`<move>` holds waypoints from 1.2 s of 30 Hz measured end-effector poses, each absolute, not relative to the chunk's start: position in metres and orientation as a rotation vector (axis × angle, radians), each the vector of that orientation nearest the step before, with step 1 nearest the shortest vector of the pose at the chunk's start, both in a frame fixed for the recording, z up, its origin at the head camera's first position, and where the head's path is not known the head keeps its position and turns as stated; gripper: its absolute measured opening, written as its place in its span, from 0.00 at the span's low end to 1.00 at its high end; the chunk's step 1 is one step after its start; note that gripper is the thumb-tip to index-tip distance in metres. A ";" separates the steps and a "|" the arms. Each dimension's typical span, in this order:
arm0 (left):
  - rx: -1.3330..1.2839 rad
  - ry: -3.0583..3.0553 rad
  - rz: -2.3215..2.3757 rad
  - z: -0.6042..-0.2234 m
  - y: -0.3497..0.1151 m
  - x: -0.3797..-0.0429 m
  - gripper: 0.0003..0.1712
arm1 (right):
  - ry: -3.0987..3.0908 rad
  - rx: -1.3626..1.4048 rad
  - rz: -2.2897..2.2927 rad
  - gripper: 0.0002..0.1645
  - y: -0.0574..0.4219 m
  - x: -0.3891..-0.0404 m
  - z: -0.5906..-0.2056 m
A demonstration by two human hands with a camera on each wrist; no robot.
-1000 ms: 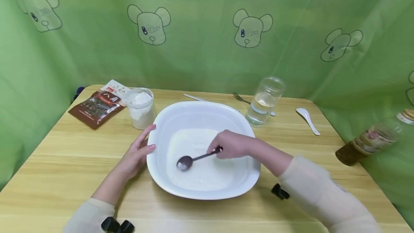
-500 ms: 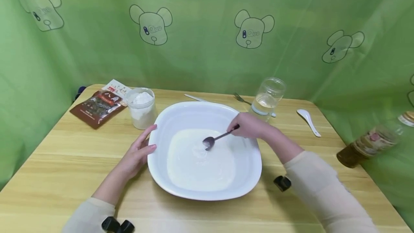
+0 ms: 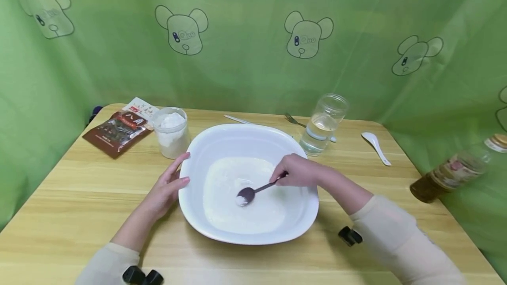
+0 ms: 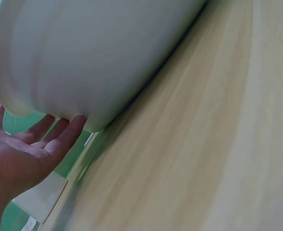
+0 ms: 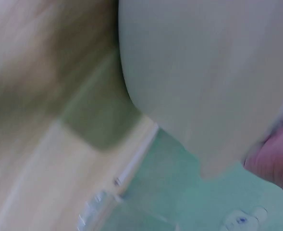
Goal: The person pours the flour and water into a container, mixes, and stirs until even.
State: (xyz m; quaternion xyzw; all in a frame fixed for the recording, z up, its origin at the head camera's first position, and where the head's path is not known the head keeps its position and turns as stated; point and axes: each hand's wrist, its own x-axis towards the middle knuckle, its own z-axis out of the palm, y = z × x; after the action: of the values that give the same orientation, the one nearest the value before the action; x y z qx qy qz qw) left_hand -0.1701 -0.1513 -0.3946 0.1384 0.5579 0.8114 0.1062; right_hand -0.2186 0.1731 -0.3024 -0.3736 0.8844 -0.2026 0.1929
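A large white basin (image 3: 309, 212) stands before me, with a white milky layer (image 3: 225, 212) across its bottom. My right hand (image 3: 295, 170) reaches over its right side and grips the handle end of a dark spoon (image 3: 247, 195). The spoon's bowl is low in the basin, with some white stuff in it. My left hand (image 3: 164, 192) touches the basin's left side with its fingertips. In the left wrist view, the relaxed fingers (image 4: 67, 137) rest against the outer wall. The right wrist view shows only part of my right hand (image 5: 276, 154) above the rim; the spoon is hidden there.
Behind the basin stand a jar of white powder (image 3: 173, 137) and a glass jar of water (image 3: 320, 131). Brown packet (image 3: 119, 133) lies left. A fork (image 3: 293, 120) and knife (image 3: 237, 119) lie behind; a white spoon (image 3: 376, 147) and bottle (image 3: 447, 177) are right.
My right hand has moved the spoon from the basin's left part up toward the far middle, then back down toward the near left. The left hand stays at the basin's side.
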 end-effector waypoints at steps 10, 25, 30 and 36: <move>0.418 1.639 2.375 -0.394 -0.149 -0.170 0.36 | 2.755 -0.904 -0.404 0.08 0.187 -0.244 -0.295; 0.409 1.647 2.375 -0.392 -0.149 -0.173 0.37 | 2.386 -1.161 -0.457 0.08 0.154 -0.207 -0.295; 0.397 1.661 2.368 -0.391 -0.151 -0.173 0.37 | 2.576 -1.040 -0.389 0.08 0.185 -0.209 -0.283; 0.380 1.660 2.364 -0.392 -0.153 -0.171 0.37 | 2.696 -0.957 -0.401 0.09 0.168 -0.240 -0.295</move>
State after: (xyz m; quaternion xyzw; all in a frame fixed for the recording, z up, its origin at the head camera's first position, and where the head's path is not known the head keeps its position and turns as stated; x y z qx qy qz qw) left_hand -0.1709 -0.1529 -0.3921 0.1295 0.5659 0.8062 0.1139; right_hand -0.2395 0.1679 -0.2952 -0.3285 0.9259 -0.1377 0.1259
